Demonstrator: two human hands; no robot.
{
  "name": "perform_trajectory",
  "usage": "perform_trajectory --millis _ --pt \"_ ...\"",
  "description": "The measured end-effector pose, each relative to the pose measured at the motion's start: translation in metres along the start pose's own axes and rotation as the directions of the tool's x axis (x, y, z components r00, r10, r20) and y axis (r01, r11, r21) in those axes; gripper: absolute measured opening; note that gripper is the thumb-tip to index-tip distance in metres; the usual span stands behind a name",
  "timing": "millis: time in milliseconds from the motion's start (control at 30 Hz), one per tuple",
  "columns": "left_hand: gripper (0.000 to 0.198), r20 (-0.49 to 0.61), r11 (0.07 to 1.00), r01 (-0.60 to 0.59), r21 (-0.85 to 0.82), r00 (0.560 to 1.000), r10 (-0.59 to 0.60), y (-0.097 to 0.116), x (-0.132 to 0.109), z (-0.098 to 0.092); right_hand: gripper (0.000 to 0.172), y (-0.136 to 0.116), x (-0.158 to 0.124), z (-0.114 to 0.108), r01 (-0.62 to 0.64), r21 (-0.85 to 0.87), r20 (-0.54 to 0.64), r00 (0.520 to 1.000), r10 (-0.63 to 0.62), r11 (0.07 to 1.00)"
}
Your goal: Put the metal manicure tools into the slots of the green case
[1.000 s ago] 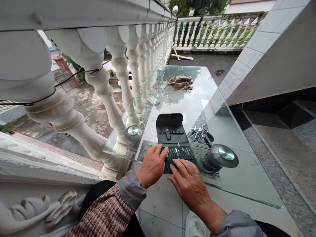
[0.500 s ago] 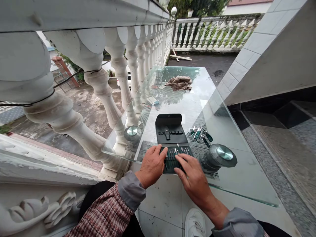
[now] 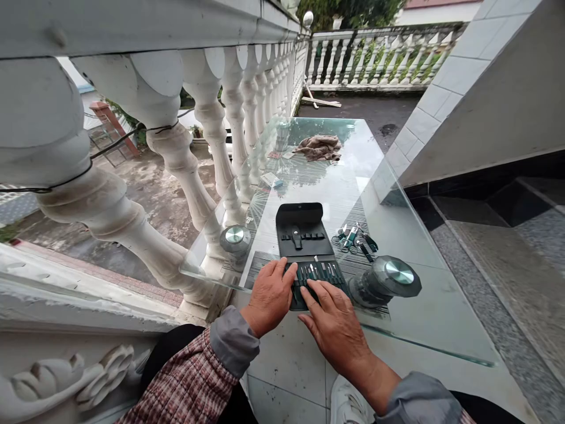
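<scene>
A black manicure case (image 3: 304, 250) lies unfolded at the near end of the glass table. Its lower panel carries a row of slim metal tools (image 3: 313, 271) in loops; the upper panel has empty loops and a strap. My left hand (image 3: 270, 294) grips the case's left edge, thumb on top near the leftmost tools. Across the lower right part of the case, my right hand (image 3: 333, 312) rests with fingers stretched out and thumb apart, fingertips touching the tools' lower ends. Right of the case sits a pile of nail clippers and scissors (image 3: 354, 240).
The glass table (image 3: 424, 306) has round metal-capped legs (image 3: 399, 272) near its front corners. A crumpled brown cloth (image 3: 320, 147) and a small box (image 3: 271, 179) lie farther back. A white balustrade (image 3: 170, 153) runs along the left; stone steps (image 3: 494, 247) are at right.
My right hand has shifted slightly left and down over the tools, its fingers lying flatter. My left hand keeps its place on the case. The view has moved slightly.
</scene>
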State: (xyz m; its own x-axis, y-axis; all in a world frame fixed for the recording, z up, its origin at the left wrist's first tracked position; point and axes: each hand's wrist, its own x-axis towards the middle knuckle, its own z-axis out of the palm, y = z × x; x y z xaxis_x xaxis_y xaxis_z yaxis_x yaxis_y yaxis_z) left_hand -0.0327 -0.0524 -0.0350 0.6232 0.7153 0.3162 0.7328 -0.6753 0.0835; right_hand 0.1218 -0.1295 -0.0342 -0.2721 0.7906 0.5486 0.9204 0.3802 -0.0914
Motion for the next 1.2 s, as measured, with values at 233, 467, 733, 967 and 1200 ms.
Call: perform_trajectory --millis 233,467,733,967,1200 --pt "0.045 -0.004 1.0 0.009 -0.008 1.0 -0.009 0.0 0.001 0.0 0.029 -0.002 -0.002 0.0 0.096 -0.044 -0.056 0.994 -0.098 0.994" --pt "0.045 -0.003 1.0 0.013 -0.008 1.0 -0.013 0.001 0.002 -0.001 0.03 0.0 -0.006 -0.002 0.033 0.028 -0.03 0.999 -0.032 0.999" --pt "0.043 -0.014 1.0 0.003 -0.008 1.0 -0.003 0.001 0.002 -0.004 0.032 0.032 -0.002 -0.008 -0.218 0.138 -0.069 0.971 0.229 0.966" --pt "0.043 -0.058 1.0 -0.017 -0.007 0.998 0.016 0.0 0.002 -0.002 0.028 0.032 -0.004 -0.001 -0.122 -0.045 -0.039 0.992 0.12 0.992" --pt "0.044 -0.06 1.0 0.001 0.023 0.998 0.001 0.002 0.003 -0.003 0.037 0.037 0.001 -0.005 -0.082 -0.043 -0.087 0.993 0.078 0.996"
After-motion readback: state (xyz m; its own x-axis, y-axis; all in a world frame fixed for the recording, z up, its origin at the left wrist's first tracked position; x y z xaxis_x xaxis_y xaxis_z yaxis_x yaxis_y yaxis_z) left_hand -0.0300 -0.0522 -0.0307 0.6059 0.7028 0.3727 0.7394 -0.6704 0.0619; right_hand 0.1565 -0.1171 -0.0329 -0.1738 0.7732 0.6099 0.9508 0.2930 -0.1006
